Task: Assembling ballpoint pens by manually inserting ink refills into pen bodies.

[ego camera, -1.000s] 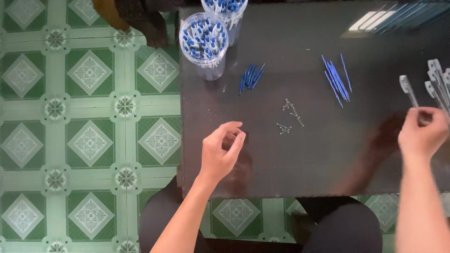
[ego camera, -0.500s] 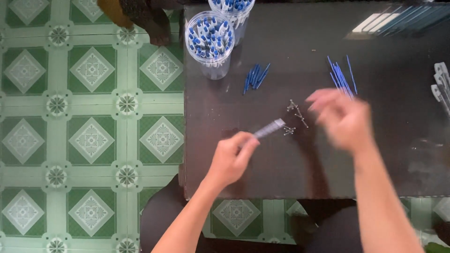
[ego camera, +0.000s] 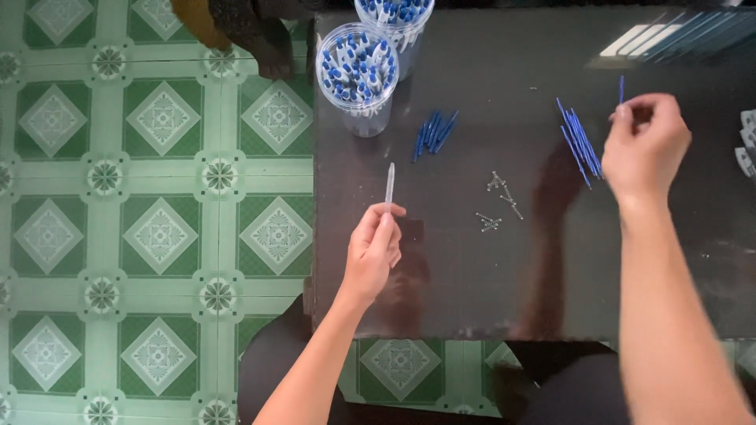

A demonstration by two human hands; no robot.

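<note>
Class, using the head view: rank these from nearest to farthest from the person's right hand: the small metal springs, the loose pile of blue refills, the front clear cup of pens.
Measured from the right hand:
1. Loose pile of blue refills, just to its left, almost touching.
2. Small metal springs, mid-table, farther left and lower.
3. Front clear cup of pens, at the table's far left edge.
</note>
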